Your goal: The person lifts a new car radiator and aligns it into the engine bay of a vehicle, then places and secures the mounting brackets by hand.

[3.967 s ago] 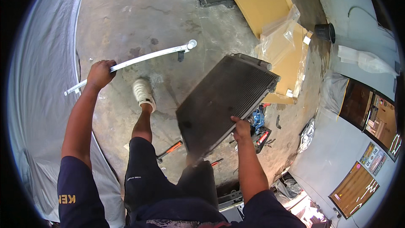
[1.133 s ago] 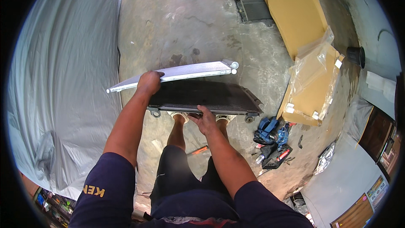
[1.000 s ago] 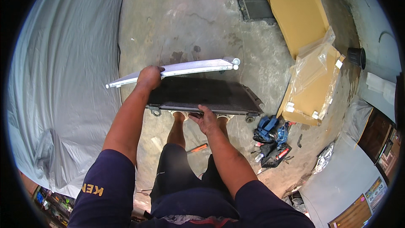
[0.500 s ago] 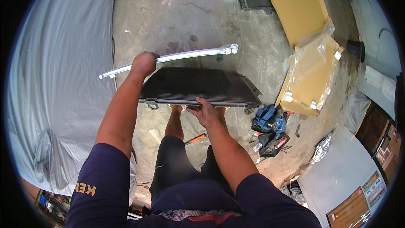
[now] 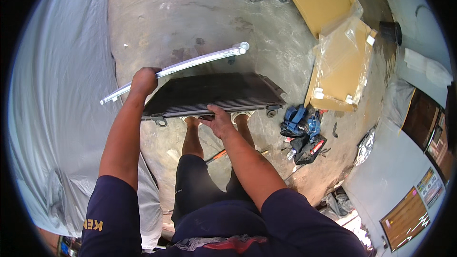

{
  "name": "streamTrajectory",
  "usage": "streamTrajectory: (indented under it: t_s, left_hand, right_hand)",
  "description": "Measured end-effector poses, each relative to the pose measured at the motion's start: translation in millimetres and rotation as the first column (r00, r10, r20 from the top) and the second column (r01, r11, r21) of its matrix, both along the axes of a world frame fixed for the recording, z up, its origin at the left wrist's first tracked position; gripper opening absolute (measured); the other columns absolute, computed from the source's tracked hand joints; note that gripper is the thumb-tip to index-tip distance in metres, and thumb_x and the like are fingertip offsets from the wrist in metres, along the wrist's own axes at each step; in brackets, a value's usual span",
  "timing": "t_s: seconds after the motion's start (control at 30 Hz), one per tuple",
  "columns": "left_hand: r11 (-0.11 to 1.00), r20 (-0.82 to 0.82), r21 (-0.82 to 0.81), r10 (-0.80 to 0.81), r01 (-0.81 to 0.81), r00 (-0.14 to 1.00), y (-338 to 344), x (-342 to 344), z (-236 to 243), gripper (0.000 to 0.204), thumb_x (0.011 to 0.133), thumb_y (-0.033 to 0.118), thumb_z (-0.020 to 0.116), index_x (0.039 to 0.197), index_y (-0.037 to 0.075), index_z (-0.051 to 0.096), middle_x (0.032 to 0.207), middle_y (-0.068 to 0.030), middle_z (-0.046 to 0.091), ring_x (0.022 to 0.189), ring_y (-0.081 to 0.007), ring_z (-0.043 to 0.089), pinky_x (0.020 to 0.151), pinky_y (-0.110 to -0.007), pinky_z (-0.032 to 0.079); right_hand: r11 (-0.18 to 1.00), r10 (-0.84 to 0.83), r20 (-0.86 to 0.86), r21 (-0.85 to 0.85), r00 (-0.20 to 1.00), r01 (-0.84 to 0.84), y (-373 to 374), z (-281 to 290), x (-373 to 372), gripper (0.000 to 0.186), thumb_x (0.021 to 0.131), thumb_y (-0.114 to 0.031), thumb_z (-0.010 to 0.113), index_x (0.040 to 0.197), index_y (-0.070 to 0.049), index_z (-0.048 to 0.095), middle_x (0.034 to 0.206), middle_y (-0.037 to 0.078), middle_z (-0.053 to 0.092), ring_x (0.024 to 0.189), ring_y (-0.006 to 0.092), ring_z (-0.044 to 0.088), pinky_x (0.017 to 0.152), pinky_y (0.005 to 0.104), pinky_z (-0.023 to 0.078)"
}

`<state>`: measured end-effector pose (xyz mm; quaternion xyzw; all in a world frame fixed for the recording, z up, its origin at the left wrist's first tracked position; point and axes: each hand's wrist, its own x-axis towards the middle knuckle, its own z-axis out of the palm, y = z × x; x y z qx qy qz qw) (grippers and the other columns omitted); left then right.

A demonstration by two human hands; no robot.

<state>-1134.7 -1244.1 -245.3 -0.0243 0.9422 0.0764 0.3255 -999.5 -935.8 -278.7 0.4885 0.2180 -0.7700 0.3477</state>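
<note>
Your left hand [image 5: 144, 82] closes around the silver panel [image 5: 202, 60] toward its left end; this grip is pinching the long edge between thumb and fingers. The silver panel presents almost edge-on to your view, slanting up to the right, with a round fitting [image 5: 244, 46] at its right end. Its left tip overlaps the border of the grey sheet [image 5: 62, 90] in the view; contact between the two cannot be determined. Your right hand [image 5: 220, 121] holds the black finned panel [image 5: 204, 90] at about the middle of its near edge; this grip is pinching the edge, with the thumb on the upper side and fingers below. The black finned panel sits in front of your shins, near edge toward you, partly covering your shoes [image 5: 242, 115]; whether its far edge contacts the concrete floor [image 5: 176, 19] cannot be determined. An orange-handled tool [image 5: 216, 155] lies on the floor near your legs. To your right, a pile of blue and black gear [image 5: 297, 126] lies near the cardboard [image 5: 340, 69], which is partly covered by clear plastic film [image 5: 333, 38]. A black bucket [image 5: 390, 32] stands farther right, beside the wall [image 5: 371, 176].
</note>
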Motion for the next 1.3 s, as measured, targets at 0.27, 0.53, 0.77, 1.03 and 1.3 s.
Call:
streamTrajectory:
  t_s: [0.27,0.53,0.77,1.03,1.3]
  left_hand:
    - [0.999,0.06,0.0,0.034,-0.034,0.998,11.0,-10.8,10.2,0.045,0.086,0.004,0.058,0.123,0.021,0.076,0.107,-0.021,0.074,0.098,-0.0411,0.071,0.09,-0.048,0.057]
    - [0.997,0.034,0.054,0.045,-0.047,0.998,16.4,3.1,10.9,0.042,0.086,0.006,0.062,0.124,0.018,0.075,0.109,-0.022,0.073,0.1,-0.0419,0.07,0.09,-0.048,0.056]
    - [0.999,0.005,0.037,0.028,-0.028,1.0,12.6,10.7,6.4,0.04,0.088,0.006,0.063,0.125,0.017,0.074,0.105,-0.0227,0.074,0.097,-0.0424,0.071,0.087,-0.048,0.057]
    - [0.992,0.089,0.033,0.118,-0.122,0.989,29.4,-1.6,22.2,0.039,0.089,0.008,0.063,0.124,0.018,0.075,0.103,-0.0231,0.074,0.094,-0.0415,0.072,0.086,-0.049,0.057]
    - [0.996,0.051,0.028,0.084,-0.085,0.995,19.1,8.4,8.3,0.042,0.088,0.007,0.062,0.126,0.019,0.075,0.108,-0.0223,0.074,0.099,-0.0421,0.071,0.09,-0.048,0.056]
  right_hand:
    - [1.0,-0.024,-0.005,0.003,1.0,0.024,1.9,-2.6,5.1,0.032,0.092,-0.013,0.072,0.118,0.002,0.06,0.115,0.014,0.062,0.107,0.0324,0.066,0.093,0.0558,0.063]
    - [0.995,-0.065,-0.021,0.081,0.998,0.066,-5.4,4.0,-5.7,0.026,0.09,-0.014,0.075,0.109,0.0,0.064,0.112,0.011,0.061,0.102,0.0306,0.066,0.085,0.0535,0.065]
    - [0.996,-0.072,0.025,0.056,0.997,0.071,-5.4,5.1,-5.7,0.031,0.09,-0.013,0.075,0.114,0.001,0.062,0.12,0.013,0.057,0.113,0.031,0.061,0.091,0.0549,0.064]
    - [0.996,-0.079,0.043,0.041,0.996,0.077,1.3,2.4,15.7,0.033,0.09,-0.012,0.075,0.117,0.0,0.062,0.119,0.011,0.059,0.113,0.0304,0.062,0.091,0.0551,0.063]
    - [0.997,-0.047,0.064,0.069,0.997,0.042,2.3,5.5,15.9,0.03,0.09,-0.013,0.074,0.115,0.0,0.063,0.115,0.012,0.063,0.107,0.031,0.066,0.091,0.0543,0.063]
